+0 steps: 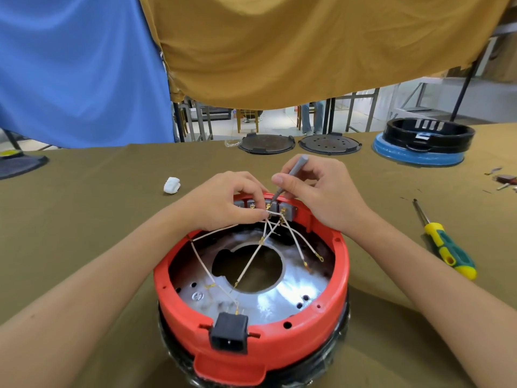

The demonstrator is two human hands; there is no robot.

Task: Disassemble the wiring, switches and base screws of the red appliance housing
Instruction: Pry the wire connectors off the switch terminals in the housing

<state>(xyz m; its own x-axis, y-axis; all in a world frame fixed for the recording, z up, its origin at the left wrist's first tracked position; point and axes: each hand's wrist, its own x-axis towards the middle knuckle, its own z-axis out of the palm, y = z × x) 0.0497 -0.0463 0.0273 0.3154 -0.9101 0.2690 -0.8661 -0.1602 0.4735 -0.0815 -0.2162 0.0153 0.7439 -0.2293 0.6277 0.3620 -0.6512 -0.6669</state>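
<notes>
The red appliance housing [340, 278] lies upside down in front of me, its metal plate [282, 298] and white wires [251, 261] exposed. Grey switches [286, 212] line its far inner wall. My left hand [223, 203] pinches a white wire close to the switch terminals. My right hand [316, 191] grips a thin grey tool [293, 170] like a pen, with its tip down at a switch terminal. A black power socket [229, 333] sits in the housing's near rim, with wires running to it.
A yellow and green screwdriver [444, 245] lies on the cloth to the right. A white wad [171, 185] lies to the left. Two black round lids [267, 143] and a black ring on a blue base [419, 156] stand at the far edge. Small metal parts [503, 180] lie far right.
</notes>
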